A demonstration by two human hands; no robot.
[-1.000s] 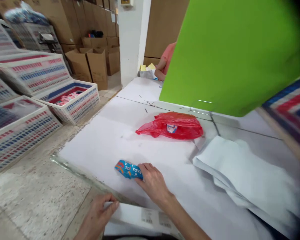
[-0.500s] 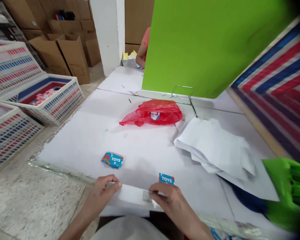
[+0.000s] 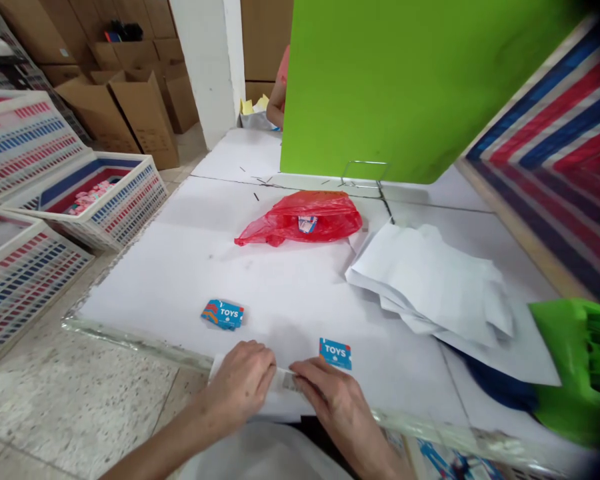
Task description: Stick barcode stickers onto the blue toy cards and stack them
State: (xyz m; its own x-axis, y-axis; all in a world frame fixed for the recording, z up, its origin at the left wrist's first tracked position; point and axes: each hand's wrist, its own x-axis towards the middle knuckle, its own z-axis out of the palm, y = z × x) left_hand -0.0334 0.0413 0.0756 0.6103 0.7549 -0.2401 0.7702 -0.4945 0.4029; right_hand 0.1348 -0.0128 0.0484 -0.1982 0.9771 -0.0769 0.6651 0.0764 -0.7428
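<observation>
At the desk (image 3: 170, 253) — left hand (image 3: 247, 377) and right hand (image 3: 333, 390) pinch a white strip (image 3: 281, 379).
A barcode label (image 3: 291, 382) remains on it; a card stack (image 3: 223, 315) and single card (image 3: 335, 353) lie beyond — amount finished unclear.

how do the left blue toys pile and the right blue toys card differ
The left pile looks several cards thick; the right card looks single. The left pile shows orange waves; the right card shows none. The left pile lies farther from the right hand than the right card does. Both are blue with white TOYS lettering.
</observation>
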